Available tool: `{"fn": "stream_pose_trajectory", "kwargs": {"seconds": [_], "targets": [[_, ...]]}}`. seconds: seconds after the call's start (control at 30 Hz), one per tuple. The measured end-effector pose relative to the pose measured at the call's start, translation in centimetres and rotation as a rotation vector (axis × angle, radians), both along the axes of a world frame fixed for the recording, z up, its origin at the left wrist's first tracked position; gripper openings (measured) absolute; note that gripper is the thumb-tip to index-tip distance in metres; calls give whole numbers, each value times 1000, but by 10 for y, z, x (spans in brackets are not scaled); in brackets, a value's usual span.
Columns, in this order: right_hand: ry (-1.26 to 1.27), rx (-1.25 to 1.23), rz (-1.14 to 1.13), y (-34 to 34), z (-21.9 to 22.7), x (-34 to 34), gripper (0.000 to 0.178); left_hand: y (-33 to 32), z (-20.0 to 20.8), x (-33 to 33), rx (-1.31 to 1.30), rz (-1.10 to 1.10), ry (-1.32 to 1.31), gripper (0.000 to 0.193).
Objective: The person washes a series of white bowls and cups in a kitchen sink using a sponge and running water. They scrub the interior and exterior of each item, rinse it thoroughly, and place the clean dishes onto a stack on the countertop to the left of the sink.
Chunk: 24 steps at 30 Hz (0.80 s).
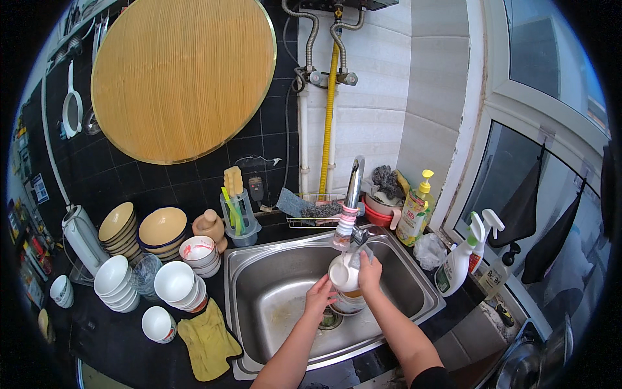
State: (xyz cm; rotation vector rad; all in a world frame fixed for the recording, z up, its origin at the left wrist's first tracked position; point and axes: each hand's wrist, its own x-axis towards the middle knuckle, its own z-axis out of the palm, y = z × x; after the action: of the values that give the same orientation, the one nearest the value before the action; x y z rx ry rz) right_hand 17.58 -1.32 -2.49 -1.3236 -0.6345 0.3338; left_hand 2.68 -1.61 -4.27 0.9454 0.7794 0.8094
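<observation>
Under the running faucet (355,188), a small white bowl (341,277) is tilted over the steel sink (265,305). My left hand (318,299) grips its lower left side, the fingers curved round the rim. At the upper right of the bowl, my right hand (370,272) is closed on a pale grey cloth or pad (361,257) pressed against it. Which of the two this is, I cannot tell. Below the bowl, another dish (350,305) sits near the drain, partly hidden by my hands and the white bowl.
Stacked white bowls (111,275), tan bowls (162,227) and a yellow cloth (208,340) are left of the sink. A wire rack (317,220) with scouring pads stands behind it. Dish soap (414,211) and spray bottles (459,259) line the right side. The faucet overhangs my hands.
</observation>
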Motion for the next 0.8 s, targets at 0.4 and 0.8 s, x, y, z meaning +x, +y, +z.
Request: {"fn": "stream_pose_trajectory", "kwargs": {"seconds": [0.4,0.8], "targets": [[-1045,-142,500,-38,35,-32,24,4,7,-11,-391,-90,-495,47],[-1112,-190,627,-24,52,-36,22,-10,22,-8,-303,-159,-378,51]]}}
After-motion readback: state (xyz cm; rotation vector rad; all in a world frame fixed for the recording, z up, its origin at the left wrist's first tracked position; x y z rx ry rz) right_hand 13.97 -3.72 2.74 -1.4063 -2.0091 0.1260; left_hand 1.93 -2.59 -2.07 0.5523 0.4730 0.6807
